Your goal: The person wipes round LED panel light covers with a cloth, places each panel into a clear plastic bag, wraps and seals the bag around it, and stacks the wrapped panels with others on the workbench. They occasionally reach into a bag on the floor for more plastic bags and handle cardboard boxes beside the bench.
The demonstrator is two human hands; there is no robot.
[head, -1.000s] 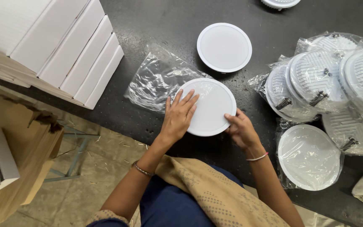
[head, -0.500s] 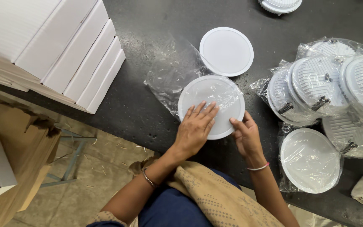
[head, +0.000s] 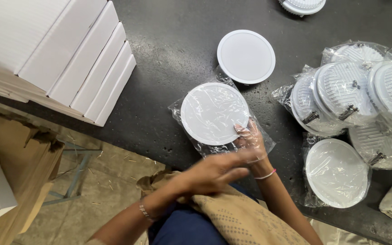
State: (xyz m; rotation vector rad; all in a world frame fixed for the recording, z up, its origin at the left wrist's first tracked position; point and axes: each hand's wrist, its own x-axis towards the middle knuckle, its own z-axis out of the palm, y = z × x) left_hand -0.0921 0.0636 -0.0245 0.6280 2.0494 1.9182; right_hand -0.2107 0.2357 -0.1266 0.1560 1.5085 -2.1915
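Fingers (head: 247, 136) of the right hand (head: 252, 143) are pinched on the clear bag (head: 250, 124) around the round white light panel (head: 214, 113), resting on the counter (head: 169, 63); the left hand (head: 214, 172), blurred, hovers released. The film is best smoothed flat before sealing.

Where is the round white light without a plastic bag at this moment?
In the head view, the bare round light lies face up on the dark table, top centre, just beyond the bagged light that the right hand holds.
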